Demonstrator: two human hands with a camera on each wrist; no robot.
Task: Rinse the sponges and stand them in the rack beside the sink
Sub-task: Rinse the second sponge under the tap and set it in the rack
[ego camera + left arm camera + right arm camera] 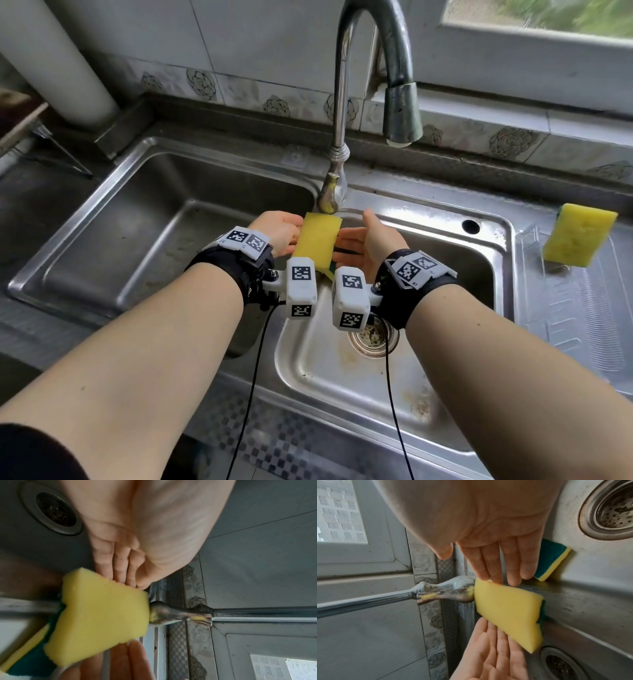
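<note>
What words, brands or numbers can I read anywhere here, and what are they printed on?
No word or number reads clearly.
White marker blocks and plates on the wrists: black-and-white square codes, no letters; tiny marks at the plate edges are too small to read.
Yellow foam sponge by the curved steel tap: no print visible on either.

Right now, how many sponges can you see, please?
3 sponges: one between the hands, one on the drainboard, one in the basin behind the right fingers; others may be hidden.

A sponge (317,240) sits between the left hand (279,231) and right hand (368,241), before the faucet (337,147); another sponge (579,238) stands on the drainboard (582,325), right of the sink (428,219).
</note>
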